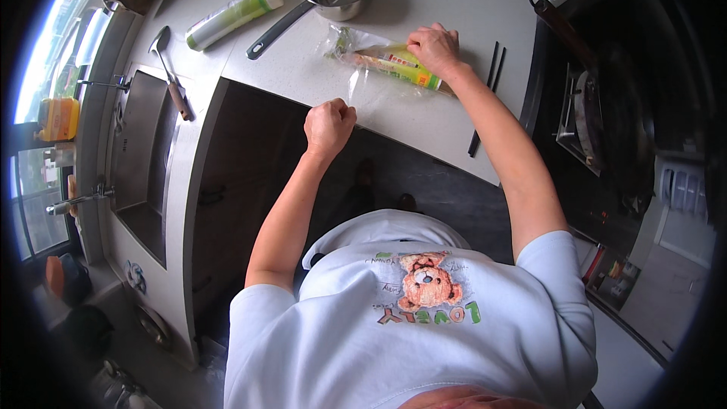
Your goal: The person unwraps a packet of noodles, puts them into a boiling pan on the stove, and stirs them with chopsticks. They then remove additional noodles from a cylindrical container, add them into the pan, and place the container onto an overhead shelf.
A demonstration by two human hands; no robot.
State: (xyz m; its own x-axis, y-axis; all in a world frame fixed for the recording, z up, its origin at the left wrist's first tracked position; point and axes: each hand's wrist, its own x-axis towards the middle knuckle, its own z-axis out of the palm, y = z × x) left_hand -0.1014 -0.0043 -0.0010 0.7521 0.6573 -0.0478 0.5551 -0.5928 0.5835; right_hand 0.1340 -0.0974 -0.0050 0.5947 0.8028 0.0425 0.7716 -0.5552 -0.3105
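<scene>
My right hand (436,48) is closed on the upper edge of a yellow-and-green printed plastic food packet (397,66), which lies on the white countertop (284,82). Clear crinkled film spreads from the packet's left end, and printed writing runs along its front. Over the counter's front edge, my left hand (329,128) is curled into a fist. I see nothing in that fist, though its inner side is hidden. A pair of black chopsticks (493,76) rests right of the packet. Behind the packet stands a steel saucepan (339,12), its dark handle pointing front-left.
A green-and-white cylindrical packet (233,16) lies left of the saucepan. Near the sink (133,153) is a wooden-handled ladle (172,76). On the right, a dark pan (619,91) sits over the stove, its handle reaching toward the counter. A yellow bottle (58,119) stands by the window.
</scene>
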